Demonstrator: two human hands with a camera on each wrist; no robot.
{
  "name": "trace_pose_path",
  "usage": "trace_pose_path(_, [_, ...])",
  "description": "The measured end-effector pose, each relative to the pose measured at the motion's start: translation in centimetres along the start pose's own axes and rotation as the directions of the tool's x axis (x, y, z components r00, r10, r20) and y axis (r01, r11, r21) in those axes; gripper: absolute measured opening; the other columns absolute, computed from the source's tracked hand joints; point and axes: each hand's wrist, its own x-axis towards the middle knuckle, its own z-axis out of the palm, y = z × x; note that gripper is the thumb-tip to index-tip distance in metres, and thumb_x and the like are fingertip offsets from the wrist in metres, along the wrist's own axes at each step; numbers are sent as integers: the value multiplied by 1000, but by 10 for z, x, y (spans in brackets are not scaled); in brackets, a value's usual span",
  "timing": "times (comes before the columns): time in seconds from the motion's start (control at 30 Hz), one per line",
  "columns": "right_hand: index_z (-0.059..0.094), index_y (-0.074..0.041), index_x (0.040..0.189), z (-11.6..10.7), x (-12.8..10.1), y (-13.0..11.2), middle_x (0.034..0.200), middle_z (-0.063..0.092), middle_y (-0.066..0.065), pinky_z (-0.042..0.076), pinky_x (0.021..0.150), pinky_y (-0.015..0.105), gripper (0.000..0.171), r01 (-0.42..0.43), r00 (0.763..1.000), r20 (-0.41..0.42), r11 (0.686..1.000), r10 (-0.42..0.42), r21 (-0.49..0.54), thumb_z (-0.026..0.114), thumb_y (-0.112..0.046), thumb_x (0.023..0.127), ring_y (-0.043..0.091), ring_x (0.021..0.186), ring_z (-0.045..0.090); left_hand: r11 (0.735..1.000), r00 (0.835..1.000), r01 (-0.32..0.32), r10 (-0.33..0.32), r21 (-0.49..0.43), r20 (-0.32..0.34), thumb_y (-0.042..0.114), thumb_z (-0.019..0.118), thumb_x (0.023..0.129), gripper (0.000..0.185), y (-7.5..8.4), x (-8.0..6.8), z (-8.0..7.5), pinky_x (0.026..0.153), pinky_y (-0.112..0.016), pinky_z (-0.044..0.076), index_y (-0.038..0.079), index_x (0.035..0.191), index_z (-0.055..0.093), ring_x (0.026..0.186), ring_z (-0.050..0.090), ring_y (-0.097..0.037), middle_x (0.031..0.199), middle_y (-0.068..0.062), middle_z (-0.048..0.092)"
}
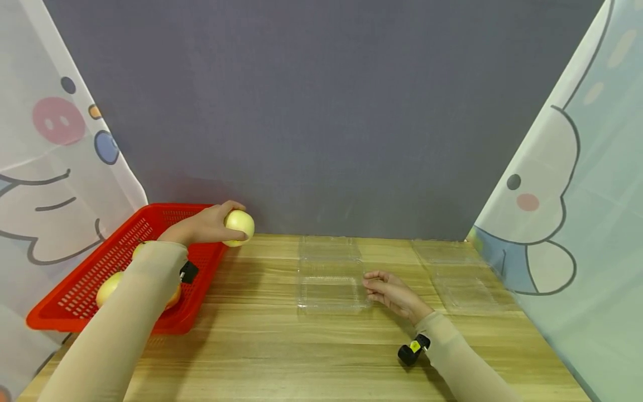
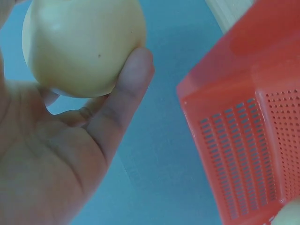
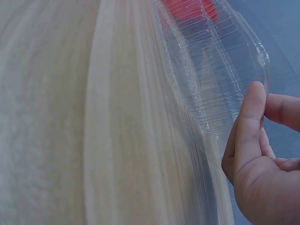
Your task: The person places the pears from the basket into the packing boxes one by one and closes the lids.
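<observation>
My left hand point(image 1: 213, 223) grips a pale yellow apple point(image 1: 239, 227) just past the right rim of the red basket point(image 1: 75, 301), above the wooden table. In the left wrist view the apple point(image 2: 82, 44) sits between thumb and fingers point(image 2: 123, 101), with the basket point(image 2: 243, 136) to the right. My right hand point(image 1: 389, 290) rests at the right edge of an open clear plastic clamshell box point(image 1: 329, 273) in mid-table. The right wrist view shows a finger point(image 3: 248, 122) touching the box's rim point(image 3: 220, 70).
Other yellow apples point(image 1: 108, 287) lie in the red basket, partly hidden by my left arm. A second clear plastic box point(image 1: 459, 273) lies at the right of the table. A grey backdrop stands behind, and printed curtains hang at both sides.
</observation>
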Motion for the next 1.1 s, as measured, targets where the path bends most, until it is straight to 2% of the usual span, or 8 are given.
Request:
trace_pose_path(0.47, [33, 16, 134, 2, 0, 0, 112, 50, 15, 54, 75, 21, 44, -11, 1000, -3, 1000, 11, 4, 54, -6, 102, 16, 86, 58, 997, 995, -69, 67, 34, 79, 37, 75, 82, 67, 39, 2, 18, 71, -38, 53, 10, 138, 49, 95, 56, -28, 117, -14, 54])
trace_pose_path(0.77, [35, 15, 133, 1, -1, -1, 113, 50, 15, 54, 75, 21, 41, -6, 1000, -4, 1000, 6, 15, 53, -5, 103, 15, 85, 58, 993, 989, -96, 87, 73, 123, 41, 74, 81, 66, 55, 6, 33, 71, -40, 54, 18, 137, 49, 97, 56, -27, 120, -13, 53])
trace_pose_path(0.9, [35, 15, 132, 0, -1, 0, 111, 51, 14, 54, 75, 21, 41, -1, 1000, -2, 1000, 1, 18, 54, -5, 102, 14, 85, 58, 992, 987, -115, 109, 48, 119, 40, 75, 80, 68, 63, 7, 45, 71, -39, 54, 18, 139, 49, 95, 58, -26, 121, -12, 53])
trace_pose_path(1.1, [37, 14, 131, 0, -1, 2, 110, 51, 13, 54, 75, 22, 40, -2, 1000, -5, 1000, 2, 18, 56, -7, 102, 14, 85, 58, 990, 987, -141, 141, -7, 75, 39, 77, 79, 68, 79, 8, 68, 71, -39, 54, 18, 138, 52, 93, 58, -25, 120, -13, 53])
